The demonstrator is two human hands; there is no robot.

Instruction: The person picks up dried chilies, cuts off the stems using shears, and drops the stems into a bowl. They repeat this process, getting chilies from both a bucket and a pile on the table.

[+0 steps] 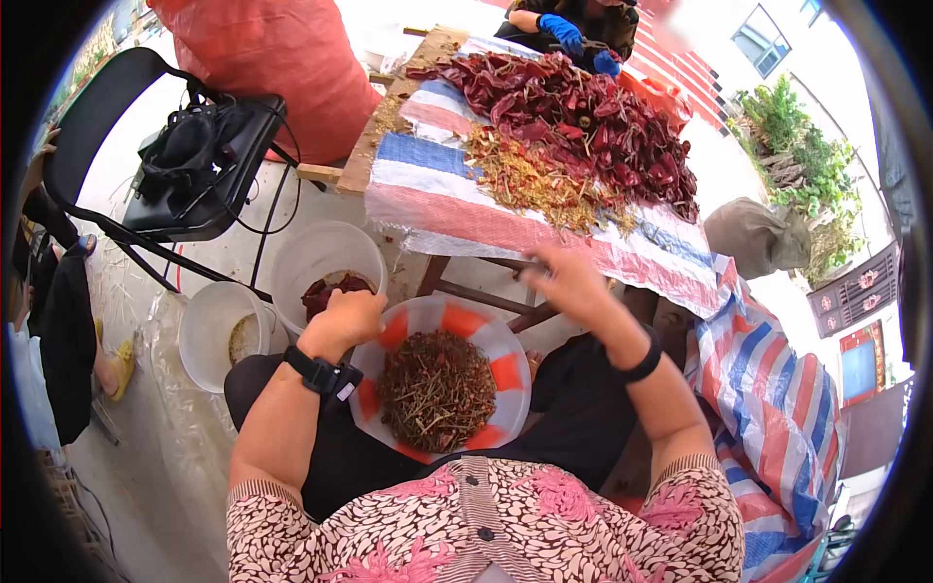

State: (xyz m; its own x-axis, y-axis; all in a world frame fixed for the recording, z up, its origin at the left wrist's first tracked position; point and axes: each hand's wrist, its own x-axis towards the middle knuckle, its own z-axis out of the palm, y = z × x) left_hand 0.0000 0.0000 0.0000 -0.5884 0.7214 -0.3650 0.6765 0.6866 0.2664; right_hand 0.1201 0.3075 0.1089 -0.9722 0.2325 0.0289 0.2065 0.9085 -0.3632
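Note:
My left hand (352, 321) is closed at the near rim of a white bucket (328, 251) with dark red dried chilies (326, 294) in it; its fingertips are hidden from above. My right hand (575, 282), blurred by motion, is raised near the front edge of the table, with a small dark shape at its fingers that I cannot make out. Between my legs sits an orange-and-white basin (509, 369), heaped with chili stems and scraps (437, 394). Past my right hand, a pile of dried red chilies (593, 117) covers the tabletop, with yellowish seeds and bits (535, 180) in front of it.
A striped sheet (418, 199) covers the table and hangs down on the right. A second white bucket (209, 340) stands at left. Behind are a black chair (194, 214) with a bag and a large red sack (262, 78). Across the table, a person wears blue gloves (562, 32).

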